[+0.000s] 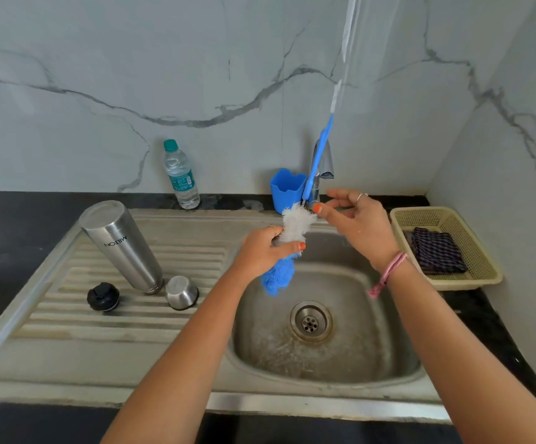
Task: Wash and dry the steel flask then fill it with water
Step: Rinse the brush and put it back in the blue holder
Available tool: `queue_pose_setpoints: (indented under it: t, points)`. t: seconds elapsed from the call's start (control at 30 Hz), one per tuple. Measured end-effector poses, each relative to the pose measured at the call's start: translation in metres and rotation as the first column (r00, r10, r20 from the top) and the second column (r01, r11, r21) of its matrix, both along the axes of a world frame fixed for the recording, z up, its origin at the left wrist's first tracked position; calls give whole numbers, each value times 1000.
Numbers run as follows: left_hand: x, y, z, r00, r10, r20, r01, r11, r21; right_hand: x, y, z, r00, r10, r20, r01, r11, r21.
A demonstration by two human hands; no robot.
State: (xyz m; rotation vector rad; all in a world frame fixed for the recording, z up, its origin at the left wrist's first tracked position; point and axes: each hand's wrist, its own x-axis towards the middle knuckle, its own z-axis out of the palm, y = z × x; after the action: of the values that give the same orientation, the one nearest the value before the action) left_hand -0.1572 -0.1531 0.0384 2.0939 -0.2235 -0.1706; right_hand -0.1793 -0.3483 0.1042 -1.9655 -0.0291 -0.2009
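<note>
The steel flask (122,246) stands upside down on the ribbed drainboard, left of the basin. Its black stopper (103,297) and steel cup lid (181,292) lie beside its mouth. A long bottle brush (293,230) with white and blue bristles and a blue handle points up over the basin. My left hand (265,251) grips the bristle head. My right hand (358,224) hovers just right of the white bristles with fingers spread, holding nothing.
The sink basin (369,357) with its drain (310,322) lies below my hands. The tap (324,161) and a blue holder (284,189) stand behind it. A plastic water bottle (181,176) stands by the wall. A beige basket (481,270) at right holds a checked cloth (436,251).
</note>
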Motion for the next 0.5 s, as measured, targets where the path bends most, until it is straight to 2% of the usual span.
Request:
queue_pose_setpoints:
  t: [0.1, 0.27, 0.5]
  points:
    - [3, 5, 5, 999, -31, -27, 31, 1000, -2, 10, 10, 2, 996, 82, -14, -81, 995, 60]
    - [10, 9, 19, 994, -95, -59, 92, 994, -52, 21, 25, 11, 985, 170, -25, -168, 983, 71]
    - [25, 11, 31, 989, -144, -34, 140, 985, -98, 33, 33, 24, 986, 165, 15, -166, 978, 129]
